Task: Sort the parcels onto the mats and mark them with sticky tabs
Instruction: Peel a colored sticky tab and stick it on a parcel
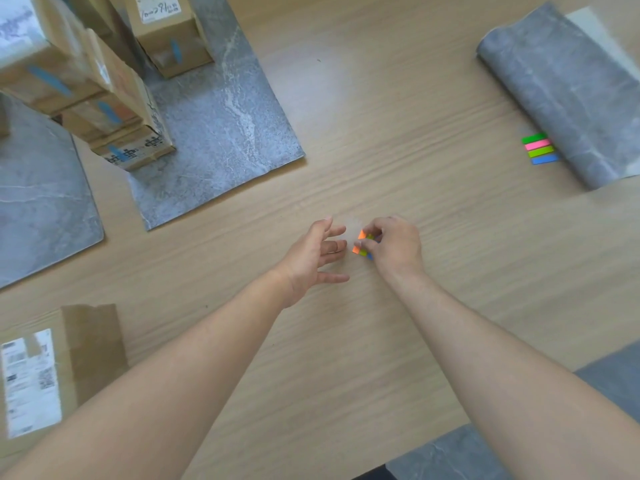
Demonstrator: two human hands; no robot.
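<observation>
Gripped a small set of sticky tabs (363, 244), orange, green and blue, in the curled fingers of the right hand (394, 249), just above the wooden table (381, 116) near its middle. Held the left hand (317, 258) just beside that set, fingers spread and relaxed, clasping nothing; could not tell whether its fingertips touched the tabs. Had a second set of tabs (540, 148), green, pink, green and blue, lying well off to the right, against the near edge of a rolled grey mat (561, 95). Had a flat middle mat (221, 116) spread at upper left, bearing a stack of parcels (114, 109) on its left edge and a single back parcel (166, 32) behind, each box marked with a blue tab on its side. Had a left mat (41, 195) beside it, apart by a strip of bare wood. Had a lone parcel (52, 368) with a white label on the table at lower left, off every mat, and a corner of another near mat (450, 455) at lower right.
</observation>
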